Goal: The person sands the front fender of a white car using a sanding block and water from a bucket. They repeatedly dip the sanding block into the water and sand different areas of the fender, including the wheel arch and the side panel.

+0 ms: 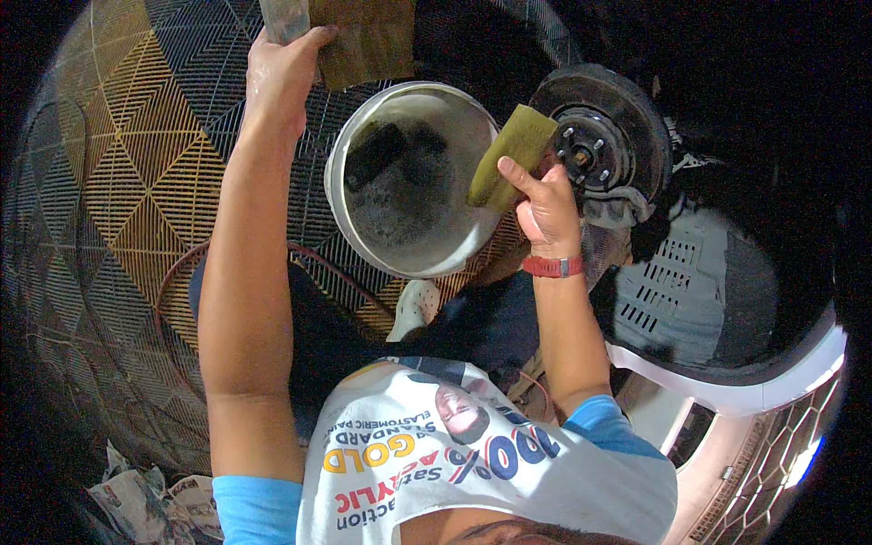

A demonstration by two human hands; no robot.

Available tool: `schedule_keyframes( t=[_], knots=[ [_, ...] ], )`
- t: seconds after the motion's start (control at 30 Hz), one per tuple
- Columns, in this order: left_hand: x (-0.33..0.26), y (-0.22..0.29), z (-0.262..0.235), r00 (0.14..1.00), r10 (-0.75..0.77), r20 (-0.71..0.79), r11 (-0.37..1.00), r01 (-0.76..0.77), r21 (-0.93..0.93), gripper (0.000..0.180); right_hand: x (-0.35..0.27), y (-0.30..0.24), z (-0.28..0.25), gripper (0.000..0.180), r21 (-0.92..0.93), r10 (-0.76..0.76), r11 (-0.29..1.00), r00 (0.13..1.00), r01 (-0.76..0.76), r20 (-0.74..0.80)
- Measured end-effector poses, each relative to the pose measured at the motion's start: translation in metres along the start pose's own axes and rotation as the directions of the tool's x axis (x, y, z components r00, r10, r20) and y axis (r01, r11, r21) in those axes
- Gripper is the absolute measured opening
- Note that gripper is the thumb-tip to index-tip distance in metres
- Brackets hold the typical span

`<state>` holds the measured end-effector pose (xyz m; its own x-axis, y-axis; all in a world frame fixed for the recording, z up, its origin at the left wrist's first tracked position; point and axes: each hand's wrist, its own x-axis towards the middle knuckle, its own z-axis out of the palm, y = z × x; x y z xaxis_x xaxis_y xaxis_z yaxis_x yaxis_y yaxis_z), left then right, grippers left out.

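Note:
Stretched to the top edge, my left hand (pixel 280 82) is closed round a translucent greyish piece (pixel 287 20) and the edge of a flat brown sheet (pixel 363 41), whose upper parts are cut off by the picture. Over the right rim of a white bucket (pixel 340 195), my right hand (pixel 548 204) pinches a curved olive-green sheet (pixel 514 153) that looks like sandpaper, thumb on top and fingers mostly hidden. Inside the bucket, cloudy liquid shows dark patches and a black shape (pixel 375 156) I cannot make out.
Right of the bucket is a bare wheel hub (pixel 590 145) with studs, beside a dark wheel well and white car bodywork (pixel 763 395). A reddish hose (pixel 165 295) curves over the yellow and black grated floor (pixel 154 209). Crumpled newspaper (pixel 136 500) lies lower left; a white clog (pixel 416 307) is below the bucket.

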<state>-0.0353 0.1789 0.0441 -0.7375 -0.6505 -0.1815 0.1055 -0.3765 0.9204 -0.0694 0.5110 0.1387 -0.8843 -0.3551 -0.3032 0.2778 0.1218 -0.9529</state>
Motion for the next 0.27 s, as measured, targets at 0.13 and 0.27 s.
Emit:
schedule_keyframes(
  t=[0.13,0.27],
  knots=[
    [0.007,-0.007,-0.008,1.000,-0.009,0.021,0.999,0.010,-0.031,0.043,0.005,0.000,0.000,0.054,0.025,0.030,0.999,0.999,-0.029,-0.017],
    [0.014,-0.018,-0.016,0.999,-0.007,0.031,1.000,0.007,-0.016,0.049,0.010,0.000,0.005,0.058,0.064,-0.021,0.998,1.000,0.020,0.019]
  ],
)
